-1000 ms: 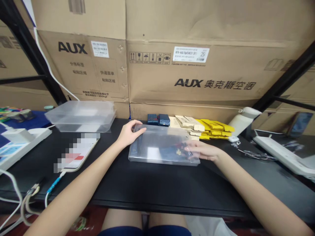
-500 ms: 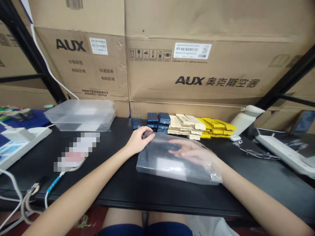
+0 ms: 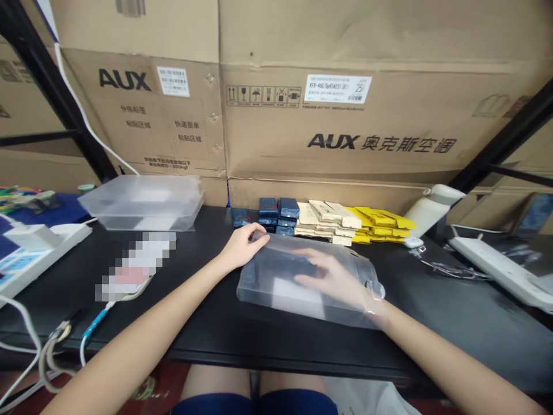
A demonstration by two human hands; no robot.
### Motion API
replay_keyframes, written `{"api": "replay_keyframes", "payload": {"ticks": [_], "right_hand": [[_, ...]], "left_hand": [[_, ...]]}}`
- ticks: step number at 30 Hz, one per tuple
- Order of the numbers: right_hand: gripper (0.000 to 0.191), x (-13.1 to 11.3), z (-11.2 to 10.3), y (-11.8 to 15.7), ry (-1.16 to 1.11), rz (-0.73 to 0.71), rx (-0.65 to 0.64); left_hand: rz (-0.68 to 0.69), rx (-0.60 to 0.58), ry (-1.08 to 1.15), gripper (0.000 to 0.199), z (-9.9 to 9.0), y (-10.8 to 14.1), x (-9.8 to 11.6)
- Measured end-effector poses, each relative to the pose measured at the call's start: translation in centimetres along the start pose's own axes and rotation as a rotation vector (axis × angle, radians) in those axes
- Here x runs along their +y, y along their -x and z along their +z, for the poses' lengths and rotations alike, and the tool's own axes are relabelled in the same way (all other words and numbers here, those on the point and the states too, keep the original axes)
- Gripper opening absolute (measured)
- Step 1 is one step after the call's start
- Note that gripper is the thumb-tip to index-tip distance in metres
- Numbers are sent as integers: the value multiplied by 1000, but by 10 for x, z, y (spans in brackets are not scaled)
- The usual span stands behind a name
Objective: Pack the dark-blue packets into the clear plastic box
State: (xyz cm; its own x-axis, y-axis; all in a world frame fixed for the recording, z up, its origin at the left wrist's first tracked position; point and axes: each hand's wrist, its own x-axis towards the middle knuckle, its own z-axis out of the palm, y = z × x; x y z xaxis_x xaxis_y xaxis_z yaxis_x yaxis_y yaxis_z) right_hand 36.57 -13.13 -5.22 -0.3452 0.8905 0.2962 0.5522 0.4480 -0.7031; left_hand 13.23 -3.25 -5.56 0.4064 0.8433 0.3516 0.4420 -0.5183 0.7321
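**Clear plastic case on the worktop, one hand bracing it and the other inside**

From where I am standing, the clear plastic case (image 3: 276,297) is lying flat on the black worktop (image 3: 207,331), directly before the seated person. The left hand (image 3: 244,246) is gripping its far left corner, fingers and thumb clamped on the plastic. This hold is probably steadying the case against the other hand. The right hand (image 3: 330,279) is showing through the film, apparently inside the case, its wrist sitting at the right end; its fingers are standing apart, and I cannot tell whether they are pressing on anything. The long axis is running left to right, slightly slanted, with the right end lying nearer the person. That end, seemingly the mouth, is pointing toward the right forearm. Behind the case, blue packets (image 3: 288,208), cream packets (image 3: 324,214) and yellow packets (image 3: 382,219) are standing stacked by colour, presumably for easy reach. A clear tray (image 3: 142,196) is sitting well apart at the left, leaving the middle for handling.
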Motion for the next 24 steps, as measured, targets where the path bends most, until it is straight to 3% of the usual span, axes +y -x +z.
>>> {"api": "replay_keyframes", "payload": {"ticks": [4, 12, 16, 24], "right_hand": [[44, 0, 10, 2, -95, -36, -43], [54, -1, 21, 7, -237, 145, -109], [66, -2, 20, 8, -359, 243, -206], [50, -11, 19, 4, -675, 261, -358]], "left_hand": [[-12, -4, 4, 19, 0, -1, -1], [1, -62, -11, 19, -2, -1, 2], [5, -66, -1, 19, -1, -1, 1], [13, -62, -2, 19, 1, 0, 1]]}}
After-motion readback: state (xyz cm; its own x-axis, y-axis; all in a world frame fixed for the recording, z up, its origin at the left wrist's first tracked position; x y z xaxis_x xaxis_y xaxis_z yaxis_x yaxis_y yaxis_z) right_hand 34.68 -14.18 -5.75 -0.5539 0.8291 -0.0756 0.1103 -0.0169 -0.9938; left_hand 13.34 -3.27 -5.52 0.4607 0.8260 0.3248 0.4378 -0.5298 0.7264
